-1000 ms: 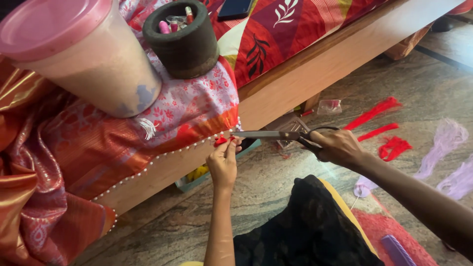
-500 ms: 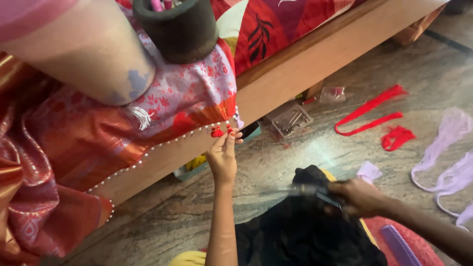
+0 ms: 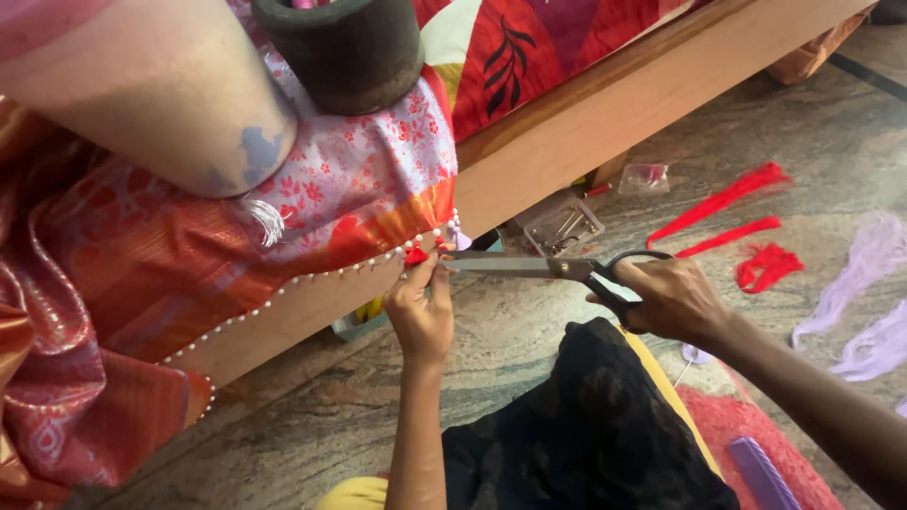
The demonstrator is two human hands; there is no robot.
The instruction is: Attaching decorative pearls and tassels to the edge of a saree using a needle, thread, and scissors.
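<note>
Since half a second ago the right hand (image 3: 673, 300) has swung the scissors (image 3: 553, 268) up from beside the knee, so the blades now lie level with their tips just beside the left hand (image 3: 422, 316). That left hand is closed in a pinch on a small red tassel (image 3: 416, 254) hanging from the beaded edge of the orange cloth (image 3: 170, 274) that spills off the bed (image 3: 605, 118); the right is closed through the black handles, blades shut or nearly so — I cannot tell which. The step in hand looks like trimming the tassel's end: the next move calls for the blades to part and close just under the pinch, held clear of the fingertips and the bead line. A lilac tassel (image 3: 458, 237) hangs touching the red one and could be caught by mistake. Further out, red thread scraps (image 3: 746, 227) and pale lilac threads (image 3: 864, 283) lie on the stone floor (image 3: 312, 425) — a clear pin box (image 3: 563, 225) sits near the bed frame, and a dark round pot (image 3: 342, 49) and pink-lidded tub (image 3: 156, 94) weigh the cloth down.
</note>
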